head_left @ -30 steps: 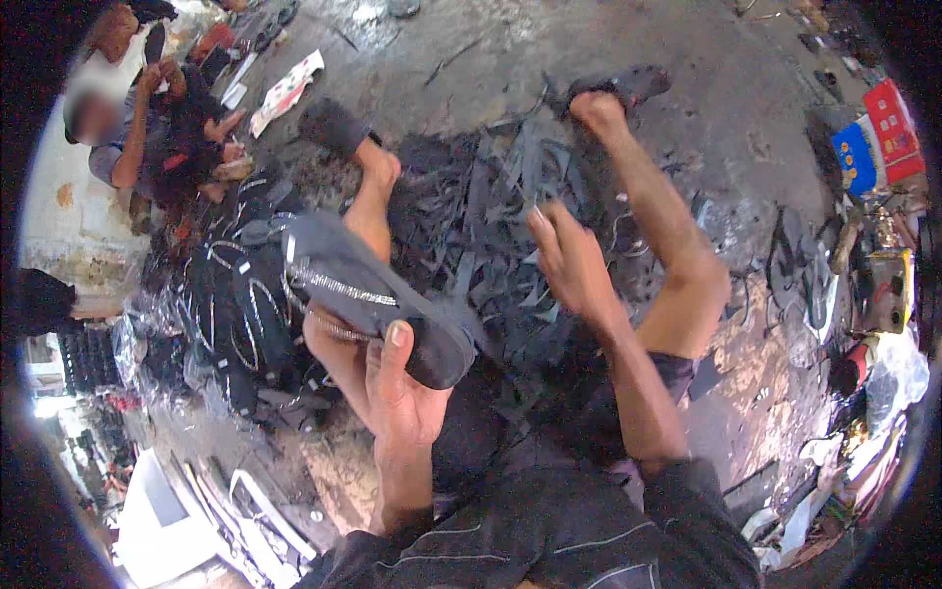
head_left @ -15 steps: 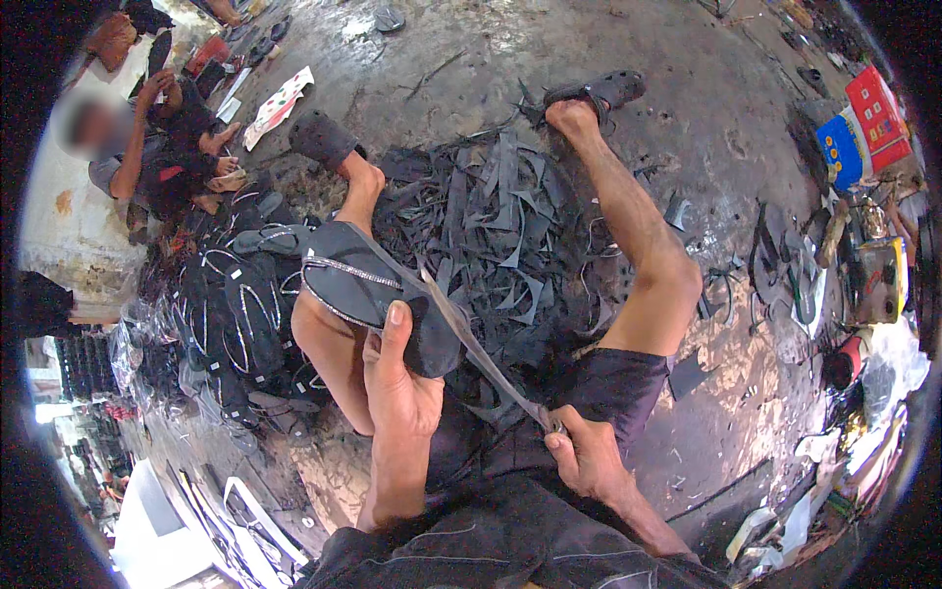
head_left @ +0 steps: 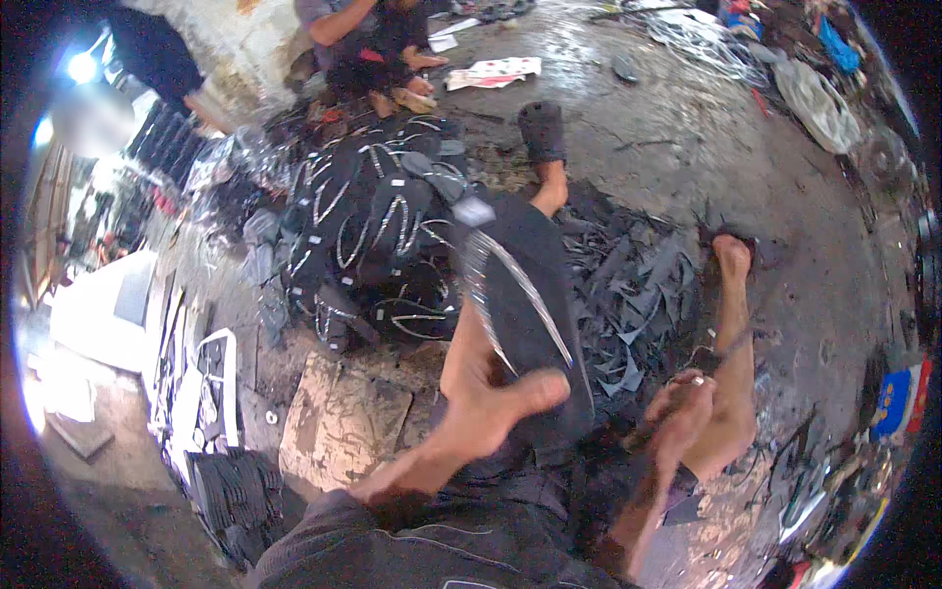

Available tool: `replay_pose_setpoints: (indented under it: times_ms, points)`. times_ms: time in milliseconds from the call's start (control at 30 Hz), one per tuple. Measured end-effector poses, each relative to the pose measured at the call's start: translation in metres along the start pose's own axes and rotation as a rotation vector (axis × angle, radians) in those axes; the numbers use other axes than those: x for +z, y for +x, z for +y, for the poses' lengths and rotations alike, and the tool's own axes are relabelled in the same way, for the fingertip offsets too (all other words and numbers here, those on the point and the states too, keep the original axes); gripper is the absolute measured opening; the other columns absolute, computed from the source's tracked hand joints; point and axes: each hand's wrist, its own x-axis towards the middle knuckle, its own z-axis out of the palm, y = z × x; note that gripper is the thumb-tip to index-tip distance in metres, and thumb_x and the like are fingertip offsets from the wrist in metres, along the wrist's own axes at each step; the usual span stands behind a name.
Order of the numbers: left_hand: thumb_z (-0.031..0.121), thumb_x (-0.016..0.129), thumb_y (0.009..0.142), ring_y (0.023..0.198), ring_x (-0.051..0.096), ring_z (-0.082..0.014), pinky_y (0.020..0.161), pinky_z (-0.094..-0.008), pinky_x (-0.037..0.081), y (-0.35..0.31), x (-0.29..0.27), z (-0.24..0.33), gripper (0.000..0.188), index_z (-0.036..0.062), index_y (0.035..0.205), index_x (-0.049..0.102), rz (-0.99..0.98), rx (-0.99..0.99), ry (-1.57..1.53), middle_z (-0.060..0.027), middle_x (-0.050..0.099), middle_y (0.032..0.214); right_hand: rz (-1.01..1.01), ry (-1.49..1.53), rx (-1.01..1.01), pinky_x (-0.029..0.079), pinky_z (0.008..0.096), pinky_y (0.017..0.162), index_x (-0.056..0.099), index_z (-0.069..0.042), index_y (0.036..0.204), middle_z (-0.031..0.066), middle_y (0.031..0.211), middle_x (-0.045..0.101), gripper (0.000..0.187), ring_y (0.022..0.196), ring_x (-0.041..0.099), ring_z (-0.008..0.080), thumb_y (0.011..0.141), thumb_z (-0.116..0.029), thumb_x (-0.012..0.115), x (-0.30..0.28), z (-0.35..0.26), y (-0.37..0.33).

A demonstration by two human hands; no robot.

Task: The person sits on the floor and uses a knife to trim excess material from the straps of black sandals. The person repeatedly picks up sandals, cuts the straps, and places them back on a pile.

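My left hand (head_left: 500, 404) grips a black sandal (head_left: 535, 270) by its side, thumb laid across the top near the heel end. The sandal has a V-shaped strap set with sparkling stones, and a pale tag near its toe. Motion smears its toe end. To the right, above my thigh and apart from the sandal, my right hand (head_left: 682, 412) is closed. Something thin and dark seems to stick out past its fingers, too blurred to name. Beyond the sandal lies a heap of dark grey cut scraps (head_left: 628, 294) between my legs.
Left of my leg is a pile of similar sandals (head_left: 383, 216) with sparkling straps. A brown board (head_left: 343, 417) lies on the floor, beside a stack of dark ribbed pieces (head_left: 235, 501). Another person (head_left: 353, 49) sits at the back; a second one stands at the upper left.
My view has swung left. The long grey strip stretched between the sandal and my right hand no longer shows. The sandal now points more upright, and my hands are still apart.
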Motion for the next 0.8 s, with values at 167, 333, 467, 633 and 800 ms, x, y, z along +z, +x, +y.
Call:
replay_pose_setpoints:
  times_ms: [167,333,467,633,800]
  points:
    - [0.028,0.064,0.103,0.109,0.056,-0.0189,0.099,-0.0392,0.051,0.068,-0.116,0.043,0.029,0.0055,0.121,0.057,0.331,0.148,-0.435,-0.0087,0.057,0.121,0.369,-0.219,-0.167,0.037,0.024,0.043,0.057,-0.009,0.109,-0.0011,0.071,0.05,0.04,0.052,0.044,0.0079,0.108,-0.048,0.05,-0.132,-0.023,0.029]
    - [0.023,0.059,0.104,0.113,0.055,-0.0196,0.108,-0.0412,0.044,0.028,-0.252,0.017,0.033,0.0061,0.131,0.056,0.88,0.598,0.432,-0.0072,0.056,0.128,0.679,-0.507,-0.1,0.034,0.0225,0.044,0.061,-0.01,0.117,-0.0058,0.071,0.044,0.02,0.053,0.039,0.0042,0.106,-0.026,0.061,-0.251,-0.039,-0.026]
    - [0.026,0.06,0.103,0.119,0.058,-0.0218,0.106,-0.0384,0.045,0.061,-0.142,-0.001,0.037,0.0024,0.132,0.057,0.575,0.436,0.59,-0.0088,0.063,0.125,0.474,-0.625,-0.033,0.039,0.0213,0.052,0.062,-0.008,0.129,-0.0083,0.075,0.046,0.028,0.063,0.044,0.0022,0.105,-0.023,0.058,-0.306,0.045,-0.05]
    - [0.038,0.076,0.092,0.134,0.053,-0.0359,0.111,-0.0489,0.041,0.157,-0.077,-0.213,0.07,-0.0025,0.145,0.052,0.406,-0.061,0.892,-0.0231,0.058,0.144,0.325,0.014,0.258,0.036,0.0416,0.114,0.049,-0.008,0.152,0.0143,0.15,0.051,0.052,0.138,0.046,0.0273,0.108,-0.036,0.051,-0.293,0.193,-0.043]
    - [0.061,0.054,0.1,0.155,0.019,-0.0458,0.127,-0.0579,0.014,0.147,-0.105,-0.328,0.089,0.009,0.165,0.022,0.46,-0.129,1.388,-0.0243,0.022,0.169,0.348,-0.132,0.205,0.037,0.0403,0.108,0.05,-0.008,0.148,0.0136,0.143,0.052,0.048,0.13,0.047,0.0262,0.107,-0.034,0.053,-0.21,0.149,0.021]
